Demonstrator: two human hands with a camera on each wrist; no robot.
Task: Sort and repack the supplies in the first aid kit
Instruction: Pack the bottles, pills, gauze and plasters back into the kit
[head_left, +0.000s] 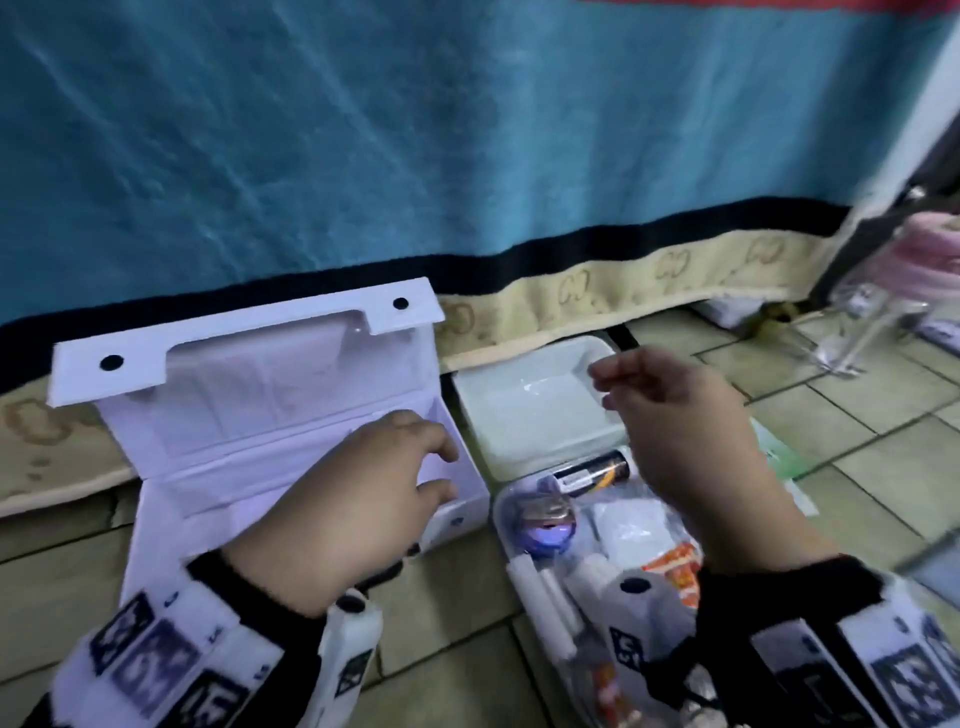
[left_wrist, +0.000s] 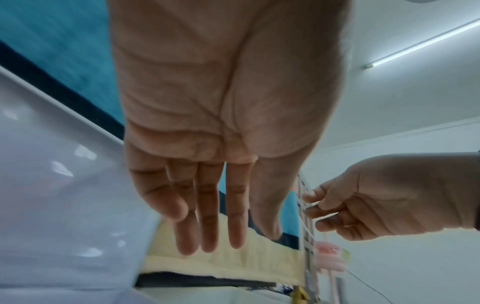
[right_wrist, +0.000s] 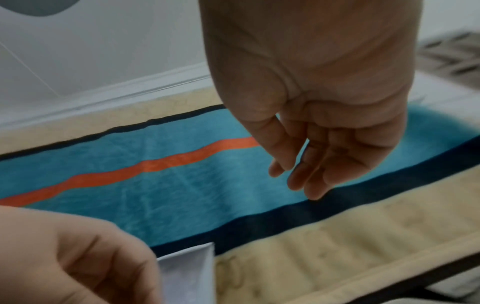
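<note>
A white first aid kit box (head_left: 249, 415) lies open on the tiled floor, its lid (head_left: 244, 332) standing upright against the blanket. My left hand (head_left: 444, 467) hovers over the box's inside with straight, relaxed fingers (left_wrist: 207, 226) and holds nothing. To the right sits an empty white tray (head_left: 524, 400). In front of it a second tray (head_left: 501, 525) holds a black tube (head_left: 592, 473), a purple round item (head_left: 545, 525), a white packet (head_left: 628, 530), an orange packet (head_left: 675, 571) and white rolls (head_left: 545, 597). My right hand (head_left: 605, 387) is raised above these trays, fingers (right_wrist: 311, 193) loosely curled and empty.
A blue blanket (head_left: 467, 130) with a black and beige border hangs down behind the box. A green packet (head_left: 779, 452) lies on the floor tiles (head_left: 857, 441) to the right of my right hand. A clear plastic object (head_left: 857, 322) and something pink stand at the far right.
</note>
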